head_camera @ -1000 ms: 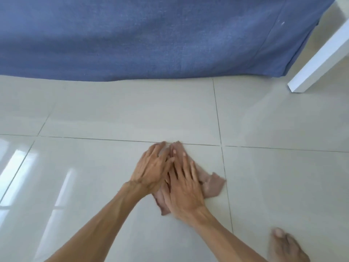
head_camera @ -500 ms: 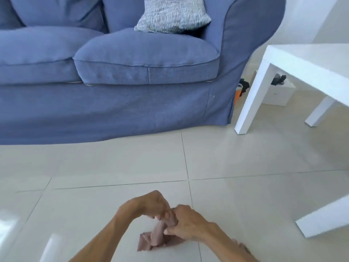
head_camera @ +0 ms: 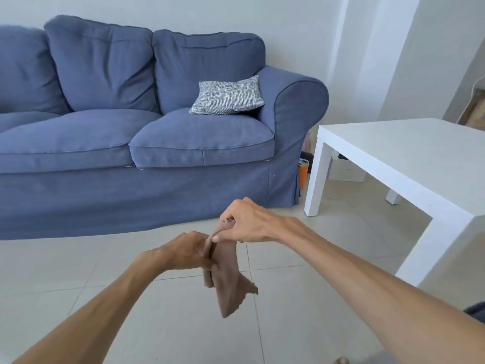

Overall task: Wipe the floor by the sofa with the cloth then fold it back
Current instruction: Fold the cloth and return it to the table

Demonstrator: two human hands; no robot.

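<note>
A small brown cloth (head_camera: 227, 282) hangs in the air above the pale tiled floor (head_camera: 157, 324), in front of the blue sofa (head_camera: 147, 143). My right hand (head_camera: 246, 222) pinches its top edge. Just below and to the left, my left hand (head_camera: 187, 250) grips the cloth's left side. The cloth droops in loose folds with one corner sticking out to the right.
A white low table (head_camera: 409, 164) stands at the right, its near leg (head_camera: 425, 248) close to my right forearm. A striped cushion (head_camera: 228, 95) lies on the sofa seat. An orange item (head_camera: 303, 172) and a white box (head_camera: 346, 170) sit beyond the table.
Both hands pressed the cloth flat on the floor, then gathered it and lifted it off the tiles. My view has risen from the floor to the sofa and table.
</note>
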